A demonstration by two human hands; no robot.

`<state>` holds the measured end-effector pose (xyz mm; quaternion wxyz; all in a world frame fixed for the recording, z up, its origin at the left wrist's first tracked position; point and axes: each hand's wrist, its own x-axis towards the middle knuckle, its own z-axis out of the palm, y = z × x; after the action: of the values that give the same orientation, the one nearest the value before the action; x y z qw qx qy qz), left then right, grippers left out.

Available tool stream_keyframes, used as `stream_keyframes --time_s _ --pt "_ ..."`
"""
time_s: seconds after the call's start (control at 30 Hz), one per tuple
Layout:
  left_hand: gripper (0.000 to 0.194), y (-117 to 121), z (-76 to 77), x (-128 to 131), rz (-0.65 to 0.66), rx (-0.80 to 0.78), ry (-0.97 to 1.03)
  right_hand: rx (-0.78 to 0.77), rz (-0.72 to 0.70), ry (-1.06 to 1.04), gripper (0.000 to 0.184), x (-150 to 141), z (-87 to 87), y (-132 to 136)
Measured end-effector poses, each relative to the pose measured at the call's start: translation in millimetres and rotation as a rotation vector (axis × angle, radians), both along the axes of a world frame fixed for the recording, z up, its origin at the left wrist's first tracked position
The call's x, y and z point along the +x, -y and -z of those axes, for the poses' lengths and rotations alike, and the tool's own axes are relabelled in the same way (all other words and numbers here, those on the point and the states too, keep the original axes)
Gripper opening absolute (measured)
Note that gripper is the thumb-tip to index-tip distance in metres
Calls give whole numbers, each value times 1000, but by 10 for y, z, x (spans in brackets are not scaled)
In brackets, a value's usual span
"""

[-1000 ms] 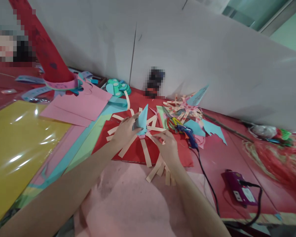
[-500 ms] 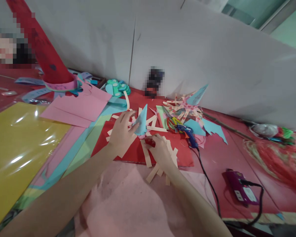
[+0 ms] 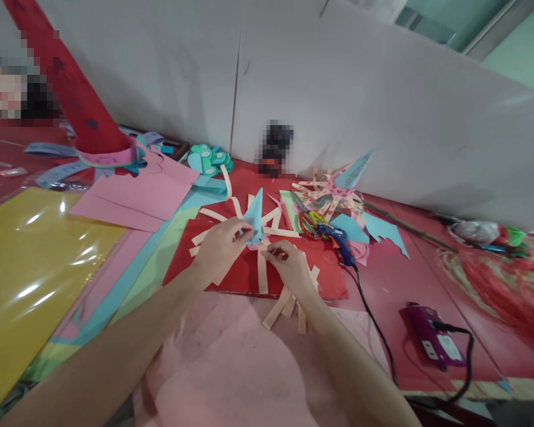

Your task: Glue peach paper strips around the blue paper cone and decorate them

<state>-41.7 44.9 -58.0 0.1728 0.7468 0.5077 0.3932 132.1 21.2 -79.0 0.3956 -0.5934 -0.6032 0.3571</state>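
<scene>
A light-blue paper cone stands upright on a red board, with cream paper strips radiating from its base. My left hand is at the cone's left side, fingers closed together against its lower edge. My right hand is just right of the base, thumb and finger pinching the upper end of a cream paper strip that points toward me. Loose cream strips lie under and beside my right wrist. The exact contact of the left fingertips is partly hidden.
Right of the board lie scissors, a blue glue gun with its cord, and a purple power strip. Behind stands a finished-looking cone with patterned strips. Pink sheets, a yellow sheet and a red tube are left.
My left fingers, spread around the cone before, have drawn together at its left side. The strip at my right fingertips has swung from slanted to nearly straight toward me.
</scene>
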Motion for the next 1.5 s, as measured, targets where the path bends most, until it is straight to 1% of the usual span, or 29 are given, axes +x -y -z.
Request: stream_keyframes --time_s 0.07,0.13,0.23,0.33,0.47,0.6,0.77,1.0,1.27,1.33,1.5 --pt "13 7 23 12 78 -77 -45 13 1 -38 19 23 -7 -12" --pt "14 9 40 25 147 -108 -74 17 -9 -65 20 29 -18 -14" --pt "13 10 40 37 181 -122 -81 12 -27 -60 19 12 -53 0" --pt "12 15 19 37 159 -153 -79 4 -28 -45 21 -7 -85 11" --pt "13 12 9 27 124 -159 -67 -1 16 -40 22 -9 -83 1" --pt "14 -17 60 17 129 -124 -72 15 23 -5 18 -23 -46 -25" --pt "15 -54 141 11 89 -104 -98 30 9 13 16 -70 19 -56" --pt "18 -53 164 20 90 -92 -118 72 13 91 14 -116 58 -57" --pt "17 -65 237 17 31 -92 -145 140 37 187 16 -138 121 -56" --pt "16 -63 236 25 16 -98 -148 143 33 192 15 -136 131 -60" --pt "14 -36 182 61 -20 -177 -177 132 53 205 17 -139 131 -65"
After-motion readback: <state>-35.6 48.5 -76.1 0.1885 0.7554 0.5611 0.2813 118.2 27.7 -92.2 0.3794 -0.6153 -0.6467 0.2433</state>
